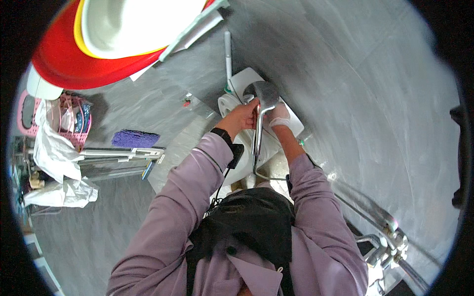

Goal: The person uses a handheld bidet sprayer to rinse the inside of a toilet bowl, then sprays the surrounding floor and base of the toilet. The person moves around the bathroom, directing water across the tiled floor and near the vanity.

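Observation:
My left hand (pixel 243 117) grips a chrome hand shower (pixel 258 135) by its handle, close to its round head. The shower hose hangs down toward my body. Just right of it is my right hand (pixel 280 114), in a thin, see-through glove with a white cuff. Its fingers are partly behind the shower head, so I cannot tell whether they hold anything. Both hands are over a white toilet (pixel 237 177), in front of its white cistern (pixel 247 78). A black watch band circles my left wrist.
A white-handled brush (pixel 228 55) stands beside the cistern. Nested red, yellow and white basins (pixel 92 70) are at upper left. A pink basket (pixel 77 138), a purple fluffy pad (pixel 135 138) and white bags (pixel 61 192) are at left. A chrome shower mixer (pixel 394 240) sticks out at lower right.

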### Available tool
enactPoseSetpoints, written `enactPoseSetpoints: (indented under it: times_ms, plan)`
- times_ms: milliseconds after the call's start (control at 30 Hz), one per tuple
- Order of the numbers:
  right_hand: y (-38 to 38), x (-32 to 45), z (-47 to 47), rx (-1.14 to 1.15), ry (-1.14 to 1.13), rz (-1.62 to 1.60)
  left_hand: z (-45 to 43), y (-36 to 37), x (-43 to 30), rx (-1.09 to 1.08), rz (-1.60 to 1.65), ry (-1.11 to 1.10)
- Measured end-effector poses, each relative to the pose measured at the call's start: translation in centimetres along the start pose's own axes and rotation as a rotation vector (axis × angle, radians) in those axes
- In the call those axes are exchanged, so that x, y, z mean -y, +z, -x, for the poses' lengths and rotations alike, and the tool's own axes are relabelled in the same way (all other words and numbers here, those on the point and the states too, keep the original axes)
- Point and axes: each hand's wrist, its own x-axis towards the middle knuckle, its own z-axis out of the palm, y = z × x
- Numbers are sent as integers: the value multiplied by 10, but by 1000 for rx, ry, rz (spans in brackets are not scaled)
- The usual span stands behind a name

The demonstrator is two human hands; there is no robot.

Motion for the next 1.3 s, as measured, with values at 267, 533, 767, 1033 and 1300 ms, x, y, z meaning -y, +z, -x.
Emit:
enactPoseSetpoints:
  times_ms: [267,533,767,1033,1300]
  plan:
    - [-4,-7,11,-113,-192,-125,9,1,3,4,-30,61]
    - [5,-10,13,-202,-40,-172,17,6,2,-20,-23,77]
    - [-6,-3,15,-125,-53,-44,0,-5,11,37,-14,102]
    - [-2,-31,-3,-41,-141,-325,-5,-19,-6,72,57,-18]
    - [14,-59,2,-70,-134,-825,11,-17,-18,-45,-7,16]
